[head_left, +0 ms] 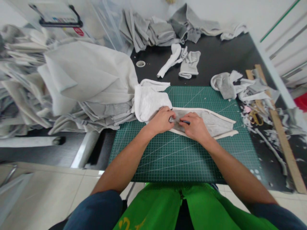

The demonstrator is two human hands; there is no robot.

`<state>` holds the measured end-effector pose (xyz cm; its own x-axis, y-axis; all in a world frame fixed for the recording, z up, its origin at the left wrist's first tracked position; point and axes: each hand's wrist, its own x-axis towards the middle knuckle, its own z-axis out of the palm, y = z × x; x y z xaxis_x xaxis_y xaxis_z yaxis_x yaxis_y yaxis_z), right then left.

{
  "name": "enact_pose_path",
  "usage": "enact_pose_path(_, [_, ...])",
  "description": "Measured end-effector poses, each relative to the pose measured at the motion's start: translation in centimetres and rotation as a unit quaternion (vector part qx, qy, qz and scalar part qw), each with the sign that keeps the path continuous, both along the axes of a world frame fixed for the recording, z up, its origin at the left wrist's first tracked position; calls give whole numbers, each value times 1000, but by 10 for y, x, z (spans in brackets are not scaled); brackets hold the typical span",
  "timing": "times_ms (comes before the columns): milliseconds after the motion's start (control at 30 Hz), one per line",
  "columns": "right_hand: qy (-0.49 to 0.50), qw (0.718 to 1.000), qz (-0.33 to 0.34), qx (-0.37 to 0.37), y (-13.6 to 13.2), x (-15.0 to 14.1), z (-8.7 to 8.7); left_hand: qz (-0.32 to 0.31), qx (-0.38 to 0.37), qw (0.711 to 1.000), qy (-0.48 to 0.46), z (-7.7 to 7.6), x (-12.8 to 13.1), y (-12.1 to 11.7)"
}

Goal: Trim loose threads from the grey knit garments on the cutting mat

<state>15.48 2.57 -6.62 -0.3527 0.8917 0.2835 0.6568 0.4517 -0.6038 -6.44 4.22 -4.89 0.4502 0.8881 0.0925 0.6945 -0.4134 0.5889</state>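
Note:
A grey fabric piece with pale raised edges (pixel 217 123) lies lengthwise on the green cutting mat (pixel 182 159). Over its left part, my left hand (pixel 162 119) is closed, with a small dark-rimmed item (pixel 171 119) at its fingertips that I cannot make out. Just to the right, my right hand (pixel 194 125) pinches a slim dark-handled tool (pixel 185 122) against the grey cloth. The tool's far end points toward my left fingers; its kind is too small to tell. A folded white fabric piece (pixel 152 100) touches the mat beyond my left hand.
Large stacks of grey and white fabric (pixel 91 73) fill the left side. Folded pieces (pixel 189 64) and a tape roll (pixel 140 64) lie behind the mat. To the right are gold-handled scissors (pixel 255 118), scraps and a long wooden strip (pixel 287 150).

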Motion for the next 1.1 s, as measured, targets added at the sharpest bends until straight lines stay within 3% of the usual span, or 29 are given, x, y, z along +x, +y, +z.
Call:
enact_pose_path(267, [53, 998, -7, -24, -3, 5, 12, -2, 53, 996, -75, 10, 7, -2])
enact_pose_path(433, [80, 996, 5, -37, -9, 10, 29, 19, -22, 987, -159, 19, 10, -8])
enact_pose_path(567, [89, 995, -6, -32, -12, 12, 37, 39, -35, 977, -206, 19, 11, -10])
enact_pose_path(867, [108, 993, -19, -31, -16, 7, 41, 28, -87, 955, -282, 19, 14, -10])
enact_pose_path(1100, [123, 992, -23, -36, -17, 7, 38, 57, -66, 953, -290, 17, 14, -9])
